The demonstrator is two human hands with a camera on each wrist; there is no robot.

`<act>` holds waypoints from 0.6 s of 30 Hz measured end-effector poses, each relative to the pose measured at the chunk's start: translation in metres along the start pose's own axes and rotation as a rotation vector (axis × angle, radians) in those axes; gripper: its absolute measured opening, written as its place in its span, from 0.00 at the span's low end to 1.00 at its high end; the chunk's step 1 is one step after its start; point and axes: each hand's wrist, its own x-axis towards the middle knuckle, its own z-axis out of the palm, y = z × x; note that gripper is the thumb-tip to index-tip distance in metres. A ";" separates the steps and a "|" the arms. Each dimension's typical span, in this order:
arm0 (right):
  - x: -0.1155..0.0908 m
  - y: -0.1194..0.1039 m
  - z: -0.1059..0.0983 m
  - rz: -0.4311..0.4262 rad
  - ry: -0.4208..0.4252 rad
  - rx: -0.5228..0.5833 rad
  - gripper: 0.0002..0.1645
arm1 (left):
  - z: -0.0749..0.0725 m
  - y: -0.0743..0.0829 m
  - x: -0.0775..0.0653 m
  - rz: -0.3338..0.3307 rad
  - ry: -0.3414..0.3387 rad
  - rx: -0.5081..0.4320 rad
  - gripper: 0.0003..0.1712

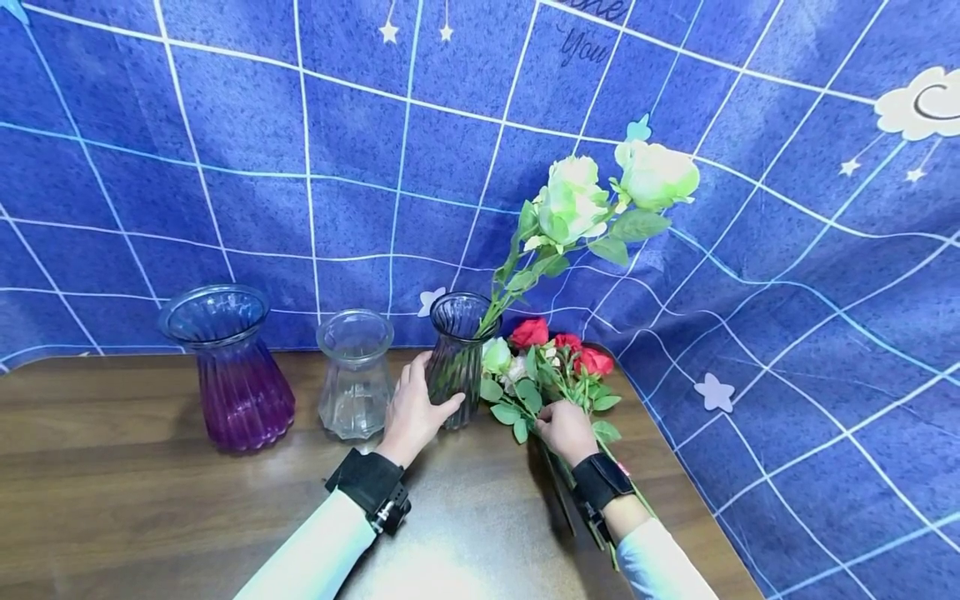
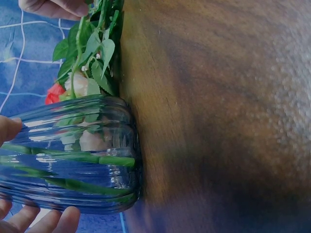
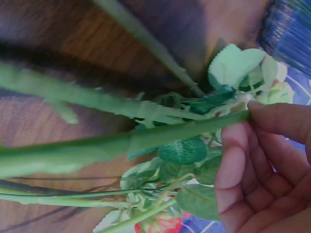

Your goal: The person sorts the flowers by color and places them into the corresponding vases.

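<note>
My left hand (image 1: 412, 412) holds a dark grey ribbed glass vase (image 1: 461, 367) at its side, thumb and fingers around it. Two stems stand inside the vase, their cut ends (image 2: 116, 161) near its base in the left wrist view. They carry two white-green artificial roses (image 1: 573, 204), leaning right above the rim. To the right of the vase, my right hand (image 1: 567, 429) pinches a green flower stem (image 3: 184, 131) between thumb and fingers. That hand is over a pile of artificial flowers with red roses (image 1: 531, 332), a white-green rose (image 1: 496, 355) and leaves.
A clear glass vase (image 1: 355, 400) stands left of my left hand. Farther left is a larger blue-to-purple glass vase (image 1: 243, 392). The wooden table (image 1: 97, 467) meets a blue patterned cloth (image 1: 352, 217) at its back and right edges.
</note>
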 end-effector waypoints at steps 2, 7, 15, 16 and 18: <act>-0.001 -0.002 -0.004 0.016 0.009 0.007 0.05 | 0.001 0.000 -0.001 0.001 0.003 -0.004 0.47; -0.004 -0.006 -0.020 0.075 0.044 0.060 0.06 | 0.001 0.000 -0.002 0.002 0.002 -0.009 0.47; -0.004 0.005 -0.050 0.168 0.242 0.190 0.08 | 0.001 0.001 0.000 0.005 -0.009 -0.012 0.47; -0.003 0.008 -0.054 0.181 0.275 0.196 0.08 | 0.001 0.001 0.000 0.005 -0.010 -0.011 0.47; -0.004 0.012 -0.061 0.201 0.337 0.211 0.09 | 0.001 0.000 0.000 0.007 -0.010 -0.010 0.47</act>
